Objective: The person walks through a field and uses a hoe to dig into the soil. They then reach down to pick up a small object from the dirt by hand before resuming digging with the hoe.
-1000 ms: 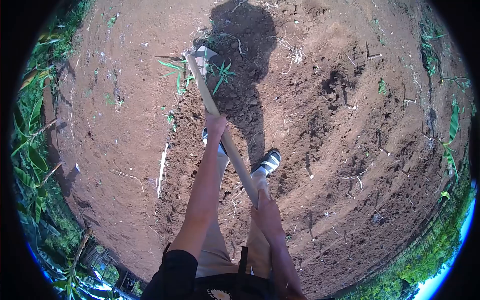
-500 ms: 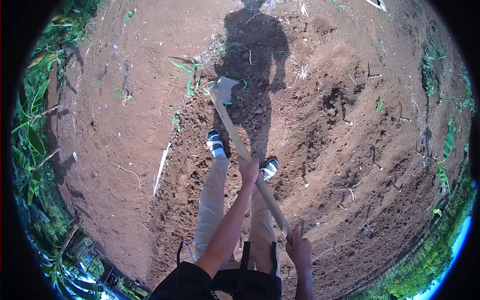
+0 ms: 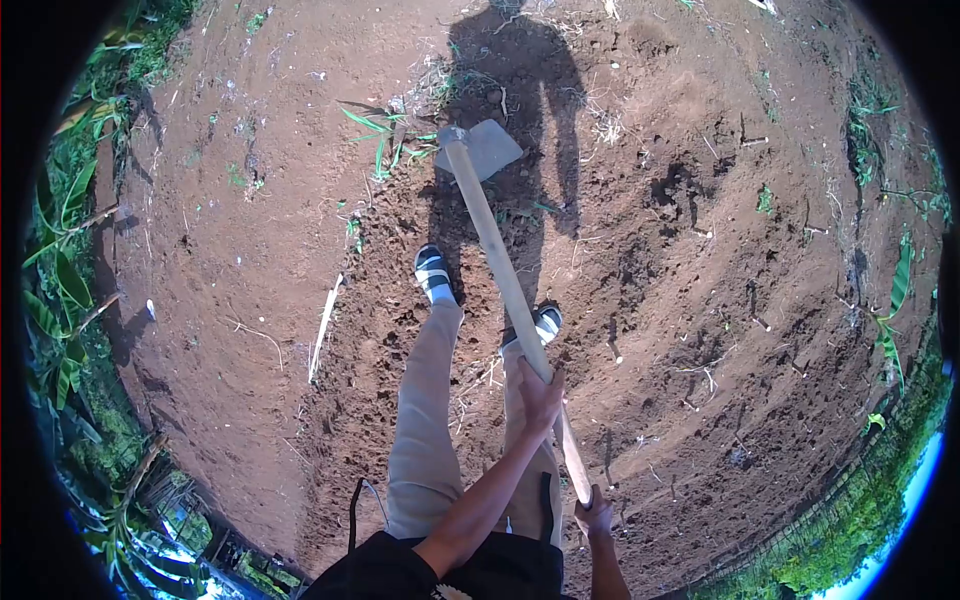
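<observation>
A hoe [image 3: 499, 246] with a long wooden handle and a wide metal blade slants across the middle of the head view. Its blade, in front of my feet, appears lifted over the loose soil. My left hand [image 3: 540, 398] is wrapped round the middle of the handle. Lower down, near the handle's end, my right hand [image 3: 594, 515] grips it too. Tufts of green grass [image 3: 380, 138] grow just left of the blade. Under it lies dark, broken soil [image 3: 500, 205], partly in my shadow.
My sandalled left foot [image 3: 434, 275] and right foot [image 3: 546, 324] stand on tilled soil. A pale stick [image 3: 325, 328] lies to the left. Several short stakes [image 3: 762, 324] poke from the soil at right. Leafy plants [image 3: 70, 285] line the left edge.
The hoe's blade has risen off the soil and turned, shifting right and up in view. Both hands have moved lower in view with the handle, still gripping it.
</observation>
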{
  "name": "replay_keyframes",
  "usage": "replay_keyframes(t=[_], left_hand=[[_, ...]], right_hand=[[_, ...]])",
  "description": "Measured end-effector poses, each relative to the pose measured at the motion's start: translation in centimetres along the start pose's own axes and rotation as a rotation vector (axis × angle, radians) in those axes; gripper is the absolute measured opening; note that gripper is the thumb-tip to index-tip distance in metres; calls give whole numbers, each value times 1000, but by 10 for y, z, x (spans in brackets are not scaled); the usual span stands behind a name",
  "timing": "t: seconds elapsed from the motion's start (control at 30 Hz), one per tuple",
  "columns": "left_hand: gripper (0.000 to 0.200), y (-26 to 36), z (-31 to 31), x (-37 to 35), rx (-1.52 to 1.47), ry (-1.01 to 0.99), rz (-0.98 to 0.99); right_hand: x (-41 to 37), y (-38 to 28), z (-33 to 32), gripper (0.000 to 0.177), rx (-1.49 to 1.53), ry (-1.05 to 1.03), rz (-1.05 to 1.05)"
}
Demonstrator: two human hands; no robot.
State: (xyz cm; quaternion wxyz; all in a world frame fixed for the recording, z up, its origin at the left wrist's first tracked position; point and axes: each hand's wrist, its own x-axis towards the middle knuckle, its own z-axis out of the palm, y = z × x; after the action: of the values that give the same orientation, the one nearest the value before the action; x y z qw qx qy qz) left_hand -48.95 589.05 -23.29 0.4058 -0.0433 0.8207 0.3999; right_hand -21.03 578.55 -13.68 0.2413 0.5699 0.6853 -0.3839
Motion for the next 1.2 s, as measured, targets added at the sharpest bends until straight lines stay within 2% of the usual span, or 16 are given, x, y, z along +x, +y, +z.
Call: replay_keyframes(t=[0.07, 0.1, 0.23, 0.3, 0.33, 0.4, 0.47, 0.6, 0.67, 0.7, 0.77, 0.8, 0.87, 0.97, 1.1, 1.2], left_hand=[[50, 6, 1, 29, -34, 29, 32], [51, 33, -4, 44, -131, 5, -20], [41, 133, -28, 105, -263, 61, 63], [44, 172, -44, 134, -287, 95, 227], [45, 197, -56, 143, -290, 96, 221], [42, 244, -80, 159, -240, 110, 271], [41, 261, -101, 185, -209, 103, 299], [39, 212, -97, 239, -62, 62, 120], [41, 125, -80, 275, 201, 86, 60], [43, 70, -71, 296, 358, 103, 62], [49, 2, -69, 294, 300, 186, 82], [49, -7, -75, 279, 308, 174, 64], [51, 4, -97, 254, -68, 11, -204], [46, 3, -109, 235, -81, 57, -309], [48, 21, -111, 189, -45, 31, -298], [52, 10, -104, 154, 40, 37, -289]], right_hand=[[31, -19, 14, 20, 109, 122, -128], [47, -11, 36, 20, 251, -21, -29], [126, -120, -7, 22, 309, 61, -258], [160, -139, 9, 38, 534, -4, -238], [177, -161, 1, 42, 654, -14, -369], [179, -226, -46, 41, 647, -147, -227], [177, -279, -69, 43, 443, -10, -280], [181, -282, -48, 37, 418, 27, -291], [172, -276, -31, 41, 441, -226, -159], [163, -275, -29, 41, 437, -227, -159], [140, -275, -35, 47, 263, -288, 64], [129, -270, -36, 47, 260, -299, 84], [118, -262, -41, 50, 234, -339, 3], [101, -269, -56, 48, 199, -363, 78], [71, -265, -69, 48, 155, -421, 103], [54, -238, -51, 47, 305, -385, 147]])
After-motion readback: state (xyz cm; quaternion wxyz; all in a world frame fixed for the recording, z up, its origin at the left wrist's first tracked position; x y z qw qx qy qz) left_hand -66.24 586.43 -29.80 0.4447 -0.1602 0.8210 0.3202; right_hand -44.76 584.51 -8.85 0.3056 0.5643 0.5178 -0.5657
